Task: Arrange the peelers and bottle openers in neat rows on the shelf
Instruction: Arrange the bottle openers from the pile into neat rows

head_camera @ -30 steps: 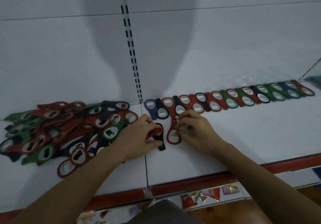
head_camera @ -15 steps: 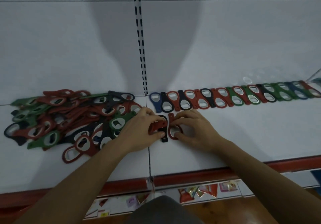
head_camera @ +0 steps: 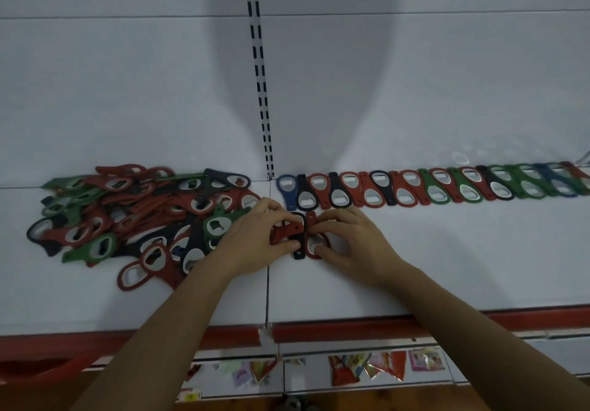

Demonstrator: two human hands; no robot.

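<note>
One row (head_camera: pixel 415 188) done beyond them, our left hand (head_camera: pixel 255 241) and right hand (head_camera: pixel 354 243) each pinch red openers (head_camera: pixel 284 233) for a second; the pile (head_camera: pixel 127 219) leftward waits.

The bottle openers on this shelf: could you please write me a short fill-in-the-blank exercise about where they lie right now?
1. The neat row of openers lies to the ____ of the slotted upright.
2. The row's leftmost opener is ____.
3. The left hand grips a red opener, the right hand pinches a second red opener, and the opener between them is ____.
4. The loose pile lies on the ____ part of the shelf.
Missing words: right, blue, black, left.
</note>
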